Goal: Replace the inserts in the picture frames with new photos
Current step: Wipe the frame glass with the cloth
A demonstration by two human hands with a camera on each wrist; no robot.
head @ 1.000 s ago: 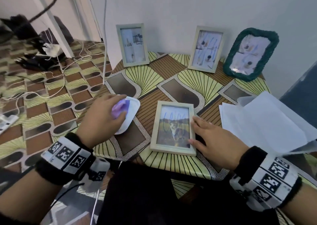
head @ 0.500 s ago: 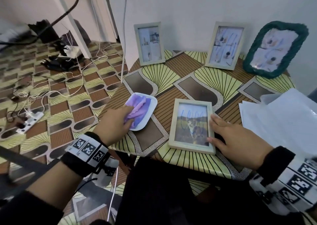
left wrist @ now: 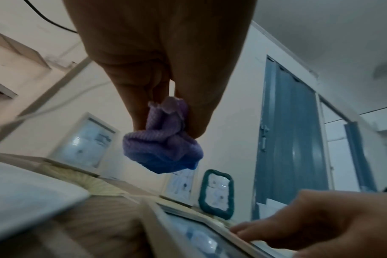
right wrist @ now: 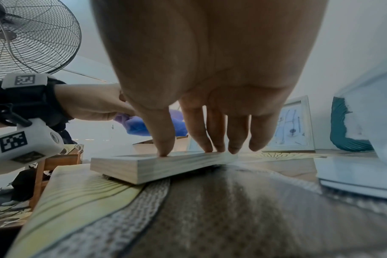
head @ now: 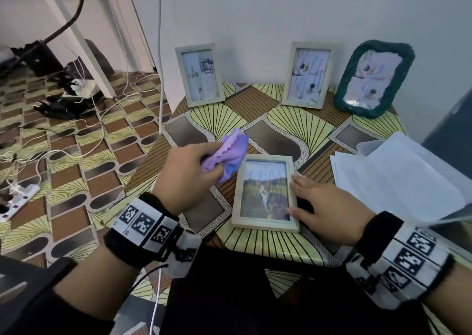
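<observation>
A pale wooden picture frame (head: pixel 265 222) (right wrist: pixel 157 165) lies flat on the patterned table (head: pixel 293 120), face up, with a cat photo under glass marked with blue scribbles. My right hand (head: pixel 316 204) (right wrist: pixel 208 146) presses its straight fingers down on the frame's right edge. My left hand (head: pixel 189 173) (left wrist: pixel 166 111) pinches a crumpled purple cloth (head: pixel 227 156) (left wrist: pixel 164 148) (right wrist: pixel 139 125), held in the air just above the frame's upper left corner. Three more frames lean on the wall: a wooden one (head: pixel 200 75), a second wooden one (head: pixel 309 75) and a green braided one (head: pixel 373 79).
A stack of white sheets and a clear sleeve (head: pixel 398 179) lies on the table's right side. A white dish (left wrist: pixel 22 197) sits on the table under my left hand. Cables and a power strip (head: pixel 18 202) litter the floor to the left. A fan (right wrist: pixel 29 38) stands behind.
My left hand lifted the purple cloth out of the white dish and carried it right, up to the flat frame's top left corner. My right hand stayed on the frame's edge.
</observation>
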